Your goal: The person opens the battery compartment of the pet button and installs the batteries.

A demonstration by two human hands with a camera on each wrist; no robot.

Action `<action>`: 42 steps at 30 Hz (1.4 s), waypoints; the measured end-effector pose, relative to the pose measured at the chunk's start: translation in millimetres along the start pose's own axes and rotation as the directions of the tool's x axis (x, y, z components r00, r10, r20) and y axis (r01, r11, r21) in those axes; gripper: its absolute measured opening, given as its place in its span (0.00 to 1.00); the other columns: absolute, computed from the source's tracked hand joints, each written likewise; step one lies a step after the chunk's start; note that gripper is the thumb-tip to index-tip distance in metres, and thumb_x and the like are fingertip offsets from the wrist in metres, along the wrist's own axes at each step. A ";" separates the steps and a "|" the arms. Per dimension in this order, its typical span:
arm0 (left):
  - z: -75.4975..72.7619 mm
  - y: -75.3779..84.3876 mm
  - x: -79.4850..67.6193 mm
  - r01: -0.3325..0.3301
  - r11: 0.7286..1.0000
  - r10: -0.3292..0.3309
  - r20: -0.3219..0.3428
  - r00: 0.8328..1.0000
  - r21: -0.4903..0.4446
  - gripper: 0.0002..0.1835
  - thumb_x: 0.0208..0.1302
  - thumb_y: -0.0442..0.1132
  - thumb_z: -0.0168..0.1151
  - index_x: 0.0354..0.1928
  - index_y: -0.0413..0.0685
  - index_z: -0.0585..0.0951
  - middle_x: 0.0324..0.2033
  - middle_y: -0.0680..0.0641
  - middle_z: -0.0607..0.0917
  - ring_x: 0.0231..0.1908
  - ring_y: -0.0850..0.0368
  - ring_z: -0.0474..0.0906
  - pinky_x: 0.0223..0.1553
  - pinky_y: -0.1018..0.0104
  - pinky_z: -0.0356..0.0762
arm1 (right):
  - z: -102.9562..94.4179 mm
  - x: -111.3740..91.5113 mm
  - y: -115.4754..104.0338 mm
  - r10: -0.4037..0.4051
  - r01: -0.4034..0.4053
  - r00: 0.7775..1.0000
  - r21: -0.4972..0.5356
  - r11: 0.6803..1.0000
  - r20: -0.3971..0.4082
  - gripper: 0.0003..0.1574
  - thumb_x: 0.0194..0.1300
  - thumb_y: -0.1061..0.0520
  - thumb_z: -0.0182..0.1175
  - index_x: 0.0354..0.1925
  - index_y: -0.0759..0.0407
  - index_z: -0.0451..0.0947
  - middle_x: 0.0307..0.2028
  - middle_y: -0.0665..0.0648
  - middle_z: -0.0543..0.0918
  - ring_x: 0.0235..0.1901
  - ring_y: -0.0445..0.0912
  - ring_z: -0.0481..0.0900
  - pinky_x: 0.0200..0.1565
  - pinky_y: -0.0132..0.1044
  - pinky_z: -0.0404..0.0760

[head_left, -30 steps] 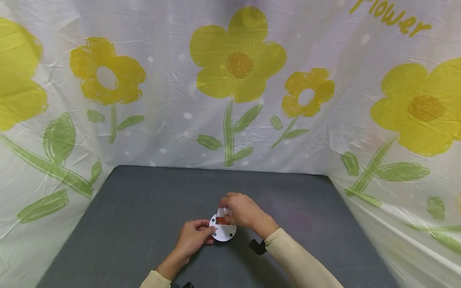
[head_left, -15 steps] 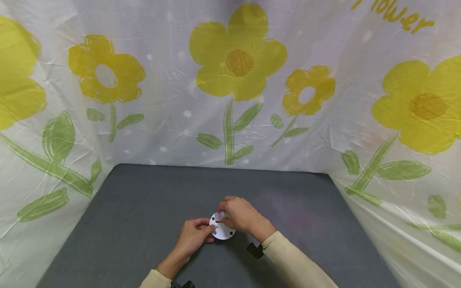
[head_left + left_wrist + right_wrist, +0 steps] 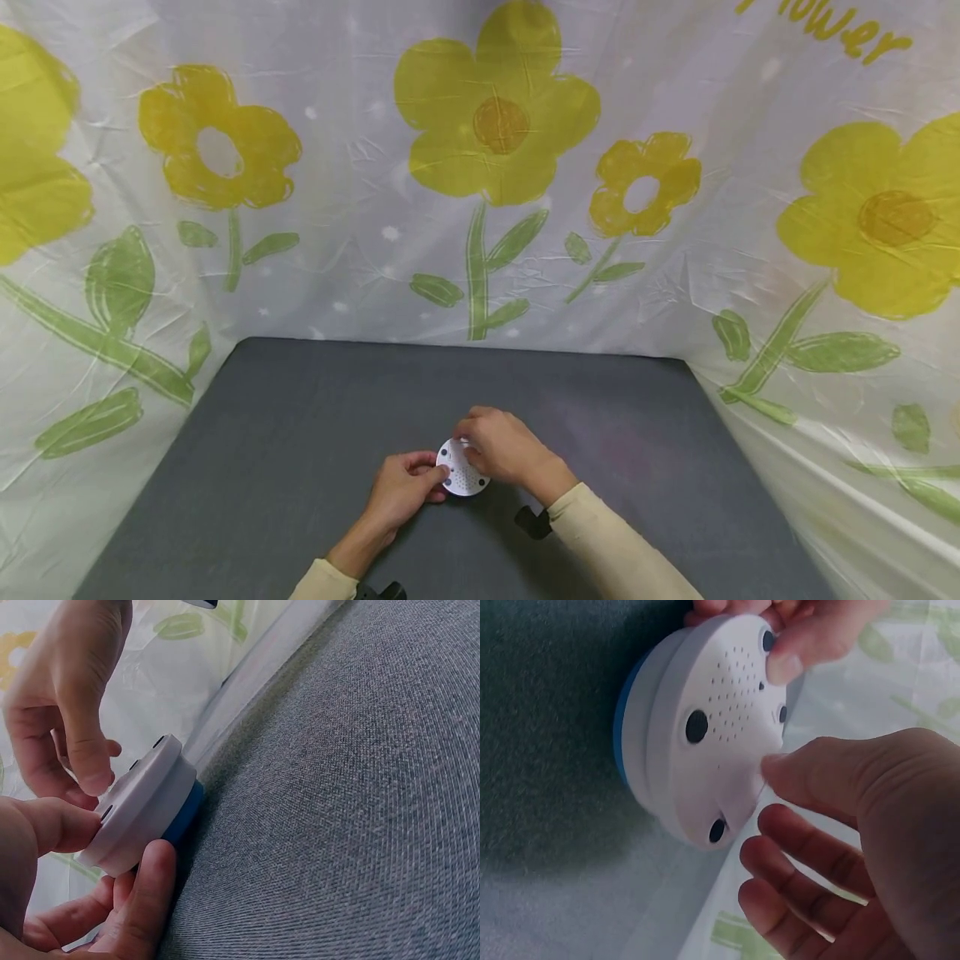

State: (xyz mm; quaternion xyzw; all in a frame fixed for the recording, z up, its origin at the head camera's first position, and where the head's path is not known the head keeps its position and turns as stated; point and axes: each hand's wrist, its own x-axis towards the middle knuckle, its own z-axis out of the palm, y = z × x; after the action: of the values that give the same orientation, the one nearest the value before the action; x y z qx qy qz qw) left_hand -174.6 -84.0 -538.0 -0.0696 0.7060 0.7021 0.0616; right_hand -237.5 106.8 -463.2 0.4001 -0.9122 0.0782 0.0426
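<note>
A round white device (image 3: 469, 482) with speaker holes and dark round feet is held tilted just over the dark table, its perforated face up. Its other side shows a blue band (image 3: 184, 813) in the left wrist view. My left hand (image 3: 403, 493) pinches the rim, thumb on the face and fingers underneath. On the face, the smooth battery cover (image 3: 731, 791) lies over the spot beside the holes; no batteries show. My right hand (image 3: 504, 447) is above the device, its thumb touching the cover's edge, the other fingers loosely bent beyond the rim.
The dark grey table (image 3: 337, 408) spreads around both hands. A white curtain (image 3: 345, 208) with yellow flowers hangs behind it and along both sides. A black wrist-camera mount (image 3: 533, 522) sits under the right wrist.
The orange-and-black batteries, visible a second ago, are now covered. The right hand has lowered the cover from a raised tilt down onto the face. The left hand keeps its grip.
</note>
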 end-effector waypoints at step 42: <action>0.8 -3.0 1.5 -0.003 1.000 0.002 -0.018 1.000 -0.030 0.17 0.67 0.31 0.72 0.55 0.27 0.85 0.35 0.41 0.91 0.28 0.55 0.90 0.32 0.63 0.94 | 16.8 -21.6 20.5 0.230 -0.214 0.972 0.236 0.948 -0.039 0.09 0.75 0.53 0.68 0.43 0.55 0.92 0.32 0.49 0.90 0.31 0.39 0.83 0.33 0.34 0.83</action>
State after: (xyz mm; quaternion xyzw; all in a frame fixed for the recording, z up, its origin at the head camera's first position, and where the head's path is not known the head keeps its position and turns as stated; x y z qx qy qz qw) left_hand -175.5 -83.2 -541.3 -0.0758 0.6961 0.7120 0.0534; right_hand -238.3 133.1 -485.1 0.2942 -0.9342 0.2011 0.0171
